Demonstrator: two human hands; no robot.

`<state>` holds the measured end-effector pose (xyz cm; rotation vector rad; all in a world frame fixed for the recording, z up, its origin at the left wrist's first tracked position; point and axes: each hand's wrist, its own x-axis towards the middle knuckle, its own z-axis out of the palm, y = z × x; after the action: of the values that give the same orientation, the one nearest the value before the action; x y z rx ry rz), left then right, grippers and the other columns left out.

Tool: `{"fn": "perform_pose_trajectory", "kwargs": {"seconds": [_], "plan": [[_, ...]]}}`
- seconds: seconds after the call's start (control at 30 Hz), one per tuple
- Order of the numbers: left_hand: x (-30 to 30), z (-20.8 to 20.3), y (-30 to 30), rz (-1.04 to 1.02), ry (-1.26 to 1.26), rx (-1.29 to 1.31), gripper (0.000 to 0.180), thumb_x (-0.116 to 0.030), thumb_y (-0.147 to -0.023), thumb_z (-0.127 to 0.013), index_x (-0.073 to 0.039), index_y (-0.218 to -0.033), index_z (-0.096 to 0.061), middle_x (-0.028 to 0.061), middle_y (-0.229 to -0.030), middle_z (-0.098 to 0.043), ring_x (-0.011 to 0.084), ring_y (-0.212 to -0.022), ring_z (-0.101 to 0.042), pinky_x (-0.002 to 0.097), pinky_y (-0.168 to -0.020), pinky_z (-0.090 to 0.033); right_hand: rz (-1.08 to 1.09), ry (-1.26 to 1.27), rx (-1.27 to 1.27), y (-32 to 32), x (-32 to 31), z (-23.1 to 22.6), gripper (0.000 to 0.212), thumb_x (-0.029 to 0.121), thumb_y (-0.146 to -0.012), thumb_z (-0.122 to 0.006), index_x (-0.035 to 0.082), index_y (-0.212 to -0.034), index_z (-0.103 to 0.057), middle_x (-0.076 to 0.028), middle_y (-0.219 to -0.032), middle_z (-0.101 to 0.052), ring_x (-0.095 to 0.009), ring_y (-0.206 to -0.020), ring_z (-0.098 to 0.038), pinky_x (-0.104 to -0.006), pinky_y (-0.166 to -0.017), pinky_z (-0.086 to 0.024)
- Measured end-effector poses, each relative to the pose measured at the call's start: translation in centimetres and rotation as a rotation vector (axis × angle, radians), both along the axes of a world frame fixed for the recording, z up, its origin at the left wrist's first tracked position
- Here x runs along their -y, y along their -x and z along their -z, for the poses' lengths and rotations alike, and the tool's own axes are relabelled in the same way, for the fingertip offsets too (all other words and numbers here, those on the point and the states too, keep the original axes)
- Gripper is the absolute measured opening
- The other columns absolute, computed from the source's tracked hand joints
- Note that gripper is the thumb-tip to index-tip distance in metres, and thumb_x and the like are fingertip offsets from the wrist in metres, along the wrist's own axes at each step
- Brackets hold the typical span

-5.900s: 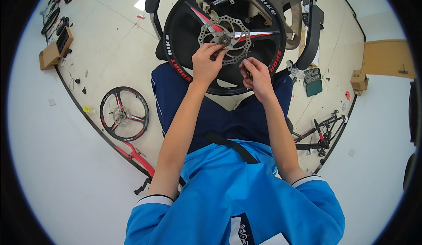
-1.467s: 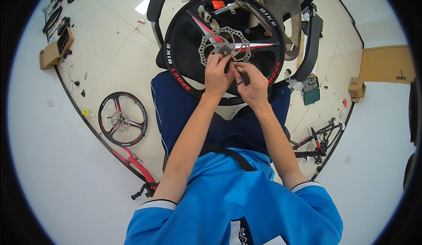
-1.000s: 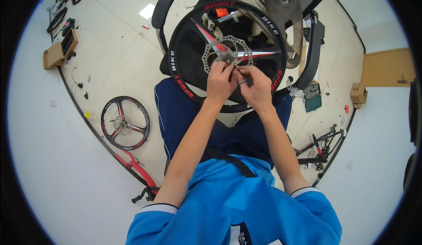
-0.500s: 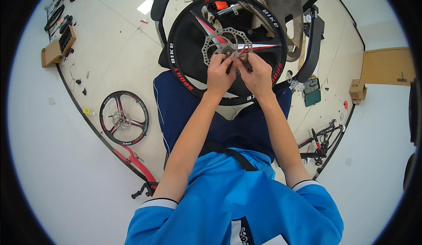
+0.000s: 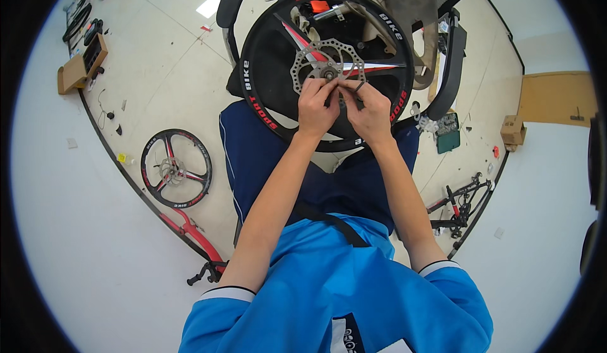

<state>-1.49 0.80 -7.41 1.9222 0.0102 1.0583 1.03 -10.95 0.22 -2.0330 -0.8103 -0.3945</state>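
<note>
A black three-spoke bicycle wheel (image 5: 248, 55) with red and white accents lies across my lap and the chair in front of me. A perforated metal brake disc (image 5: 295, 73) sits around the hub (image 5: 328, 73) on its upper side. Just below the hub, my left hand (image 5: 316, 109) and my right hand (image 5: 368, 111) meet with their fingertips pinched together. Something small and dark shows by my right fingers. What the fingertips hold, if anything, is hidden.
The wheel rests on a chair with black armrests (image 5: 450, 68). A bike part with a grey metal disc (image 5: 401, 2) stands at far right. On the floor lie another wheel (image 5: 147, 163), a red frame (image 5: 201, 238), a black frame (image 5: 456, 209), a green case (image 5: 448, 141) and cardboard boxes (image 5: 71, 74).
My fingertips have shifted slightly at the hub, with the right fingers more curled. The small dark thing by them has changed position a little. The wheel stays nearly in place.
</note>
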Motion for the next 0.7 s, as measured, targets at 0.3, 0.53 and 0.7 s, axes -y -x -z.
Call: {"fn": "perform_pose_trajectory", "kwargs": {"seconds": [0.3,0.53,0.7], "plan": [[-0.2,-0.3,0.3,0.08,0.043,-0.086,0.033,0.005,-0.076,-0.074,0.0,-0.108,-0.076,0.0118,-0.09,-0.064,0.0313,-0.085,-0.062,0.0385,-0.073,-0.052,0.025,0.016,0.002,0.1,-0.1,0.5,0.016,-0.001,-0.083,-0.076,0.0,-0.098,-0.07,-0.013,-0.089,-0.07,-0.029,-0.073,-0.07,-0.0337,-0.064,-0.056],[-0.1,-0.5,0.4,0.029,0.065,-0.098,0.035,0.003,-0.074,-0.075,-0.005,-0.108,-0.078,0.0107,-0.091,-0.065,0.0297,-0.085,-0.065,0.0375,-0.07,-0.054,0.027,0.064,0.037,-0.3,0.0,0.6,0.017,-0.001,-0.079,-0.077,0.002,-0.094,-0.068,-0.012,-0.084,-0.067,-0.029,-0.069,-0.068,-0.0355,-0.061,-0.054],[0.1,-0.2,0.2,0.012,0.071,-0.11,0.033,0.003,-0.074,-0.073,-0.005,-0.105,-0.078,0.0108,-0.092,-0.066,0.0303,-0.087,-0.066,0.0383,-0.072,-0.055,0.033,0.117,0.036,-0.3,-0.2,0.0,0.021,-0.001,-0.08,-0.075,0.002,-0.1,-0.069,-0.013,-0.092,-0.071,-0.029,-0.078,-0.071,-0.0354,-0.07,-0.057]]}}
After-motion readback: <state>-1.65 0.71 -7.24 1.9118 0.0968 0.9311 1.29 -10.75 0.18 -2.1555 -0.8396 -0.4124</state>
